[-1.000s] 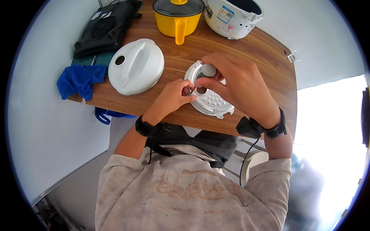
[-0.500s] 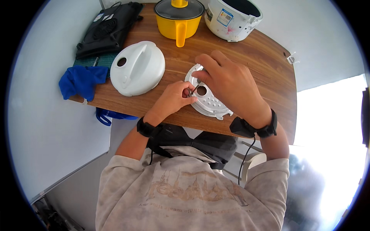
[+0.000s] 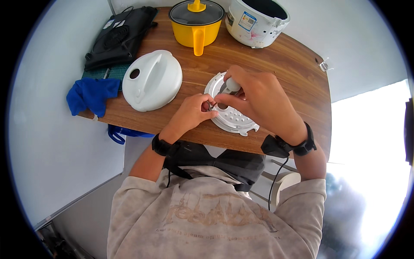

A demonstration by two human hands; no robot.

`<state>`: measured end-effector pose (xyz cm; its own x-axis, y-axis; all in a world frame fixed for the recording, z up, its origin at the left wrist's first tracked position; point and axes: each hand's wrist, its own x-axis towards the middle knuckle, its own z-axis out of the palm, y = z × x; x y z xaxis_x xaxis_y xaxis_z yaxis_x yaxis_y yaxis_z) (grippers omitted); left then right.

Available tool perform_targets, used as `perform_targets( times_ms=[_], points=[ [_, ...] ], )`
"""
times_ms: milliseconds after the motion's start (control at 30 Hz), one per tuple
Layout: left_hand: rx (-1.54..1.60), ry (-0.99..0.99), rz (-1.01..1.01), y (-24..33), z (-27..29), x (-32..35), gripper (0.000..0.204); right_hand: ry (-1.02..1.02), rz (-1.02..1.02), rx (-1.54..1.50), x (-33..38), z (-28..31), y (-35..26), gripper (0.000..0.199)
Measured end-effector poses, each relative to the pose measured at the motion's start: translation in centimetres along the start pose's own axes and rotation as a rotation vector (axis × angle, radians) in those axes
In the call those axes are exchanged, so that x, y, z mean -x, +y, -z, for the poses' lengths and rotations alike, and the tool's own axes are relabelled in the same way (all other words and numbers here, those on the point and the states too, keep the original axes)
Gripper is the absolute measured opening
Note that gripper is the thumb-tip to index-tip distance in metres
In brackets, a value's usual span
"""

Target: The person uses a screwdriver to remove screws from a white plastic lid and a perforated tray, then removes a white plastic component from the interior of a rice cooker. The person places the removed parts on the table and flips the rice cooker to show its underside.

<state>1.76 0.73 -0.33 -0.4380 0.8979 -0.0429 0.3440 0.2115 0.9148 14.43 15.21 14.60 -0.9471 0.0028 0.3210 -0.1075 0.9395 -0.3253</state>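
Observation:
A round white rice-cooker inner lid (image 3: 235, 125) lies on the table in front of me. It has a hole, rows of small bumps and a notched rim. My left hand (image 3: 194, 111) is closed in a pinch over its left edge, by the hole, with a small metallic bit showing between the fingertips. What that bit belongs to is not clear. Over the lid's far right side, my right hand (image 3: 261, 97) is closed around a screwdriver with a rounded white handle (image 3: 233, 85). Its tip is hidden near my left fingertips.
A white outer lid (image 3: 153, 82) with a moulded handle rests to the left. Behind it are a blue cloth (image 3: 92, 97), a green cutting mat (image 3: 97, 75) and a black appliance base (image 3: 118, 39). A yellow pot (image 3: 185, 34) and a white cooker body (image 3: 254, 26) stand at the back.
My right hand has turned and its grip has shifted, so the white screwdriver handle now shows between the fingers. My left hand keeps its pinch at the lid's edge.

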Motion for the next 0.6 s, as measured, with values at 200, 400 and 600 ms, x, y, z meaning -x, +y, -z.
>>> perform_targets(
  times_ms=[200,400,600],
  points=[
    [-0.006,0.005,-0.034,-1.9,-0.3,-0.3,0.030,0.028,0.017,0.334,-0.4,-0.4,-0.8,0.040],
    [0.000,0.023,-0.010,0.1,0.1,0.3,0.029,0.101,0.043,0.199,-0.8,-1.6,0.0,0.036],
    [-0.031,0.046,-0.012,0.3,0.2,0.4,0.027,-0.031,0.052,-0.071,-0.7,-0.4,-0.7,0.029]
  ],
)
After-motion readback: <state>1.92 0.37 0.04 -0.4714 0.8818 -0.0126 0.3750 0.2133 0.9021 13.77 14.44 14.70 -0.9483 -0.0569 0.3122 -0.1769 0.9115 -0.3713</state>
